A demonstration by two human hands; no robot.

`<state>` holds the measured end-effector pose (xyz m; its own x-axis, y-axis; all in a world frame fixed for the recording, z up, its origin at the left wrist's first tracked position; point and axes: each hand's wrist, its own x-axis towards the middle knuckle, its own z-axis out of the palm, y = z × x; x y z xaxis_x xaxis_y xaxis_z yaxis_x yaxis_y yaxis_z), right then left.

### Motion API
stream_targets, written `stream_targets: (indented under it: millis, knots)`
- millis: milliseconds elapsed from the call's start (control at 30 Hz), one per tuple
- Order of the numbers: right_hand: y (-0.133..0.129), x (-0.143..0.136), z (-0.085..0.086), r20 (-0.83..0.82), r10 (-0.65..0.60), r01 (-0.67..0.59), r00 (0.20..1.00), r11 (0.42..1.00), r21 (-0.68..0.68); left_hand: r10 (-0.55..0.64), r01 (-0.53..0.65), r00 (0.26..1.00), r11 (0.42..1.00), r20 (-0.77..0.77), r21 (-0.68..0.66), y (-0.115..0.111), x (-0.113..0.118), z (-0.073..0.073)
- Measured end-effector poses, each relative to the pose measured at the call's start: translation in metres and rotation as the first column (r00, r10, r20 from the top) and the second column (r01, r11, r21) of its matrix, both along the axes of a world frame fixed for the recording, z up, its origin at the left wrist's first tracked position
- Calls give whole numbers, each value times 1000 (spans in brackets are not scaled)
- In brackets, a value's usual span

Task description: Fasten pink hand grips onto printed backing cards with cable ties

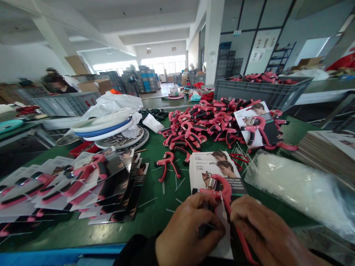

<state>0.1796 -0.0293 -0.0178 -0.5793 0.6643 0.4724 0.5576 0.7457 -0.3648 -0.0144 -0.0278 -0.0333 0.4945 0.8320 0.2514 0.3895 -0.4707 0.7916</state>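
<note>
A pink and black hand grip strengthener with a metal spring lies on a stack of printed backing cards right in front of me. My left hand is closed over its left handle, thumb and forefinger pinched together; what they pinch is hidden. A thin white strip, apparently a cable tie, shows between my hands. My right hand is curled round the right handle, its fingertips partly out of sight. Another loose hand grip strengthener lies beyond my left hand, with white cable ties scattered around it.
Carded hand grips overlap in a pile at left. A heap of loose grips lies behind the cards. At right are a plastic bag of white ties and stacked cards. A grey crate stands behind; a person is far left.
</note>
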Motion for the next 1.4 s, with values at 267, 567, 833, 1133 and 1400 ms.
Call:
stream_targets:
  millis: [267, 567, 833, 1133, 1400]
  knots:
    - [-10, 0, -3, 365, -107, 25, 925, 975, 222, -12, 13, 998, 1000, 69, -6, -1, -3, 1]
    - [-10, -6, -2, 329, -111, 73, 938, 990, 124, -19, 17, 999, 999, 40, 34, -1, -5, -1]
    - [-5, 4, 15, 246, -8, 79, 969, 956, -281, -74, 83, 995, 989, -71, 125, 0, -2, 4]
    - [-5, 13, 7, 221, 66, -16, 973, 975, -223, -162, 218, 956, 951, -246, 221, 6, 4, 3]
    - [-16, 24, 4, 291, 0, -4, 957, 1000, 13, -78, 161, 863, 979, -500, 126, 0, 15, 18]
